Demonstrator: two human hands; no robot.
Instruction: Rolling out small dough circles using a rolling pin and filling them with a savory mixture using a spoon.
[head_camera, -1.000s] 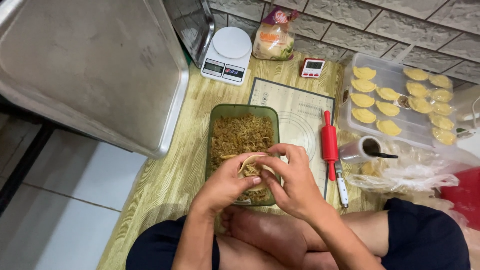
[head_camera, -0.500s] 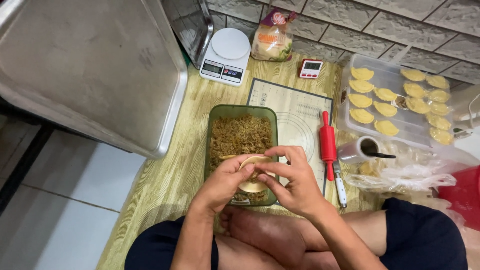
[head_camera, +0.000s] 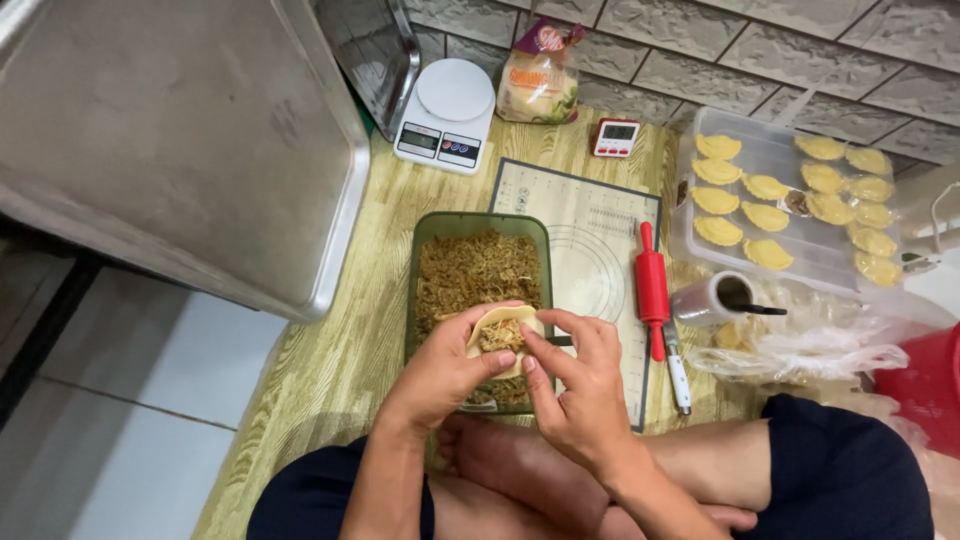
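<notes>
My left hand (head_camera: 445, 370) cups a round of pale dough (head_camera: 500, 333) with a spoonful of brown shredded filling in its middle. My right hand (head_camera: 580, 385) pinches the dough's right edge with thumb and fingertips. Both hands hover over the near end of a green rectangular container (head_camera: 420, 270) full of the same brown filling. My crossed legs in dark shorts sit just below the hands.
A grey baking mat (head_camera: 590, 250) lies right of the container, with a red rolling pin (head_camera: 652, 290) and a small knife (head_camera: 677, 370) beside it. A clear tray (head_camera: 770, 160) holds several shaped pastries. A kitchen scale (head_camera: 445, 115), timer (head_camera: 615, 137), bag (head_camera: 538, 75), plastic wrap roll (head_camera: 715, 298) and large metal tray (head_camera: 170, 130) surround.
Both hands shifted slightly on the dough. The round now lies more open in my left palm, showing the filling, and my right fingers moved to its right edge.
</notes>
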